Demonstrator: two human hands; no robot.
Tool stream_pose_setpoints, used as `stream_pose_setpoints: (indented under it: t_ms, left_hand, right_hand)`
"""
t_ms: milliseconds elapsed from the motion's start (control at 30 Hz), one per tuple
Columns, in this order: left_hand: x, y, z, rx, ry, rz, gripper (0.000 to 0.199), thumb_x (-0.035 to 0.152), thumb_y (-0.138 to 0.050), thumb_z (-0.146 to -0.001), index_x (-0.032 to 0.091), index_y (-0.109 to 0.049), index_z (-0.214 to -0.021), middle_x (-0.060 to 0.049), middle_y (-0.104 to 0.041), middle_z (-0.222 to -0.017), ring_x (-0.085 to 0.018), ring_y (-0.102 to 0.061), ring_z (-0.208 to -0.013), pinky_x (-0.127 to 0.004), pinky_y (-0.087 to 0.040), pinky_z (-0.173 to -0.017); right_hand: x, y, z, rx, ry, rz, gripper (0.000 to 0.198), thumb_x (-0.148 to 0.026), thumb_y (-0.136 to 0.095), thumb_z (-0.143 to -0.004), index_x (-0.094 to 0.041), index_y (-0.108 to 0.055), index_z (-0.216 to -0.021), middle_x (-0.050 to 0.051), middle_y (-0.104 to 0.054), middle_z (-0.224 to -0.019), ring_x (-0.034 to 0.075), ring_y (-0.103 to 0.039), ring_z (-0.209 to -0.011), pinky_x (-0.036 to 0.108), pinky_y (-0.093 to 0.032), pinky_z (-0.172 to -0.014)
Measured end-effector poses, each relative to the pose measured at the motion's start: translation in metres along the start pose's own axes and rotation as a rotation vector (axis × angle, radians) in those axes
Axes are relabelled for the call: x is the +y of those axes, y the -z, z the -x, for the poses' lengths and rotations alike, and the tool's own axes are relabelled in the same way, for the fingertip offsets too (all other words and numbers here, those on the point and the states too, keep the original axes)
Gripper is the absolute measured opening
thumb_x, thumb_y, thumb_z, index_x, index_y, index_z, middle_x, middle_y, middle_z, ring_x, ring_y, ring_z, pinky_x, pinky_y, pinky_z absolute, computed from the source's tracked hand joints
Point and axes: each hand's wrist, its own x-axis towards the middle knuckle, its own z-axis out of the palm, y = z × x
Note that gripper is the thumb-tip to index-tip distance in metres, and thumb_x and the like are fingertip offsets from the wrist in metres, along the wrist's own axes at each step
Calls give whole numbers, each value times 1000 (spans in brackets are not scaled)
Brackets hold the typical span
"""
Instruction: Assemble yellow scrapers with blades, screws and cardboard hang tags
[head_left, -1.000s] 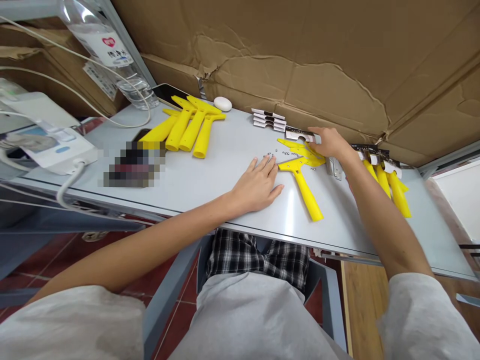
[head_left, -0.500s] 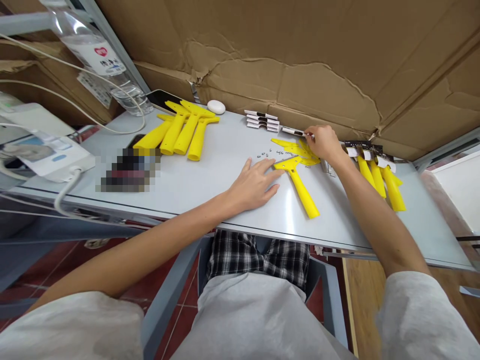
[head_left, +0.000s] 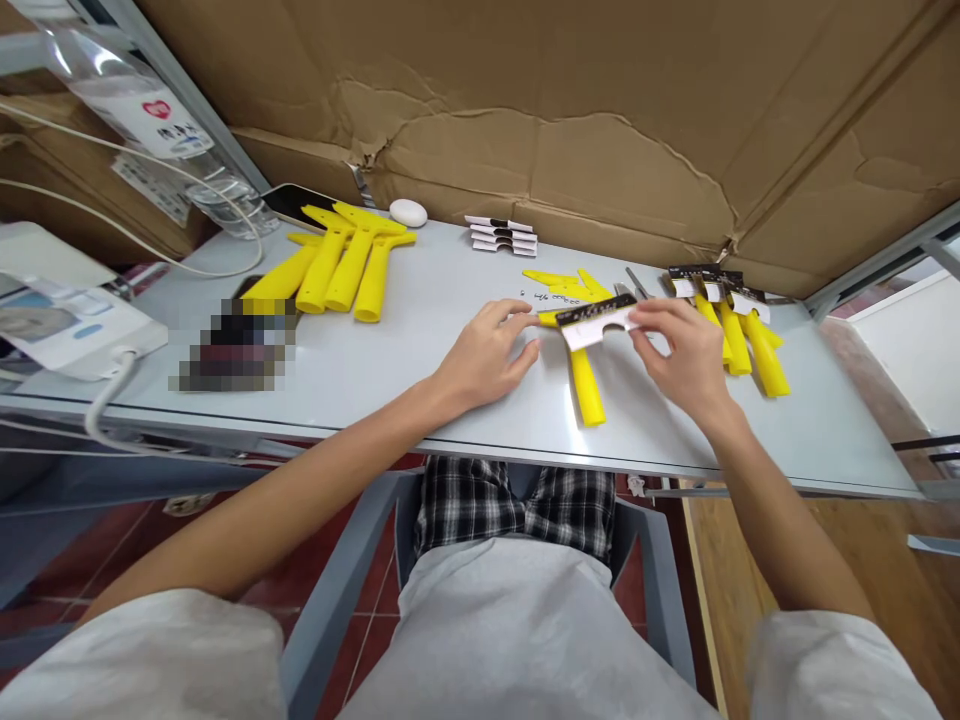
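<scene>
A yellow plastic scraper lies in front of me, its handle pointing toward the table's front edge. My left hand has its fingers on the left end of the scraper's head. Between the thumb and fingers of my right hand is a black and white card sleeve with a curved notch. The sleeve is over the scraper's head and hides most of it; whether the two touch I cannot tell. Behind them are loose yellow scraper parts and small metal bits.
A stack of card sleeves lies at the back. Yellow handles lie at left, near a white oval case, a phone and a water bottle. Sleeved scrapers rest at right. A cardboard wall borders the back.
My right hand has taken a card sleeve from the back and brought it forward over the scraper. My left hand's fingers have curled in at the scraper's head. The view has shifted slightly.
</scene>
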Motion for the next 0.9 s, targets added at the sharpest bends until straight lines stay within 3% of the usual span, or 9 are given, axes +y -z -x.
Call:
stream_pose_setpoints:
  t_ms: [133, 267, 333, 433, 567, 733, 833, 900]
  left_hand:
    - [4, 2, -1, -27, -55, 171, 42, 43, -59, -119, 19, -84, -142, -15, -89, -146, -32, -84, -139, -56, -64, -130]
    - [7, 4, -3, -102, -174, 204, 38, 42, -62, -117, 18, -88, -131, -17, -90, -142, -33, -83, -139, -58, -65, -127]
    - [6, 8, -9, -113, -232, 180, 36, 36, -60, -115, 17, -89, -127, -18, -89, -145, -34, -81, -141, -58, -63, -129]
    - [1, 16, -30, -175, -292, 107, 39, 26, -60, -109, 21, -89, -136, -14, -85, -157, -34, -73, -153, -59, -57, -135]
    - [-11, 17, -68, -331, -356, 26, 51, 24, -66, -101, 24, -87, -147, -12, -79, -169, -38, -65, -165, -63, -45, -144]
    - [-26, 7, -93, -473, -362, 78, 58, 33, -74, -99, 28, -84, -155, -9, -77, -175, -40, -56, -176, -67, -35, -149]
    - [-31, 6, -89, -473, -357, 109, 52, 35, -74, -101, 29, -86, -151, -9, -78, -173, -39, -58, -175, -65, -36, -150]
    - [-30, 10, -84, -439, -363, 134, 49, 36, -75, -100, 28, -88, -147, -9, -79, -172, -39, -60, -174, -64, -36, -150]
  right_hand:
    - [-11, 1, 52, -91, 30, -77, 43, -50, -60, -115, -25, -94, -125, 10, -79, -149, 22, -79, -137, 47, -71, -128]
    - [-9, 3, 73, -179, -2, -218, 40, -54, -70, -112, -26, -95, -127, 7, -77, -155, 21, -79, -141, 44, -71, -132]
    - [-4, 5, 75, -224, -69, -300, 41, -58, -74, -111, -26, -95, -125, 7, -75, -159, 20, -80, -139, 43, -72, -127]
    - [3, 8, 76, -288, -180, -447, 50, -67, -82, -104, -22, -96, -121, 10, -73, -163, 18, -82, -126, 37, -76, -108]
    - [8, 9, 80, -256, -225, -560, 57, -73, -91, -95, -20, -96, -116, 12, -76, -156, 16, -80, -120, 30, -76, -100]
    - [9, 9, 90, -263, -274, -670, 67, -68, -100, -90, -22, -91, -139, 12, -79, -141, 11, -76, -108, 28, -76, -98]
    - [11, 11, 94, -279, -337, -770, 82, -64, -105, -85, -21, -86, -151, 12, -78, -137, 10, -76, -107, 29, -78, -101]
    - [13, 13, 95, -274, -347, -791, 80, -63, -106, -85, -21, -86, -150, 12, -76, -138, 10, -76, -108, 28, -78, -103]
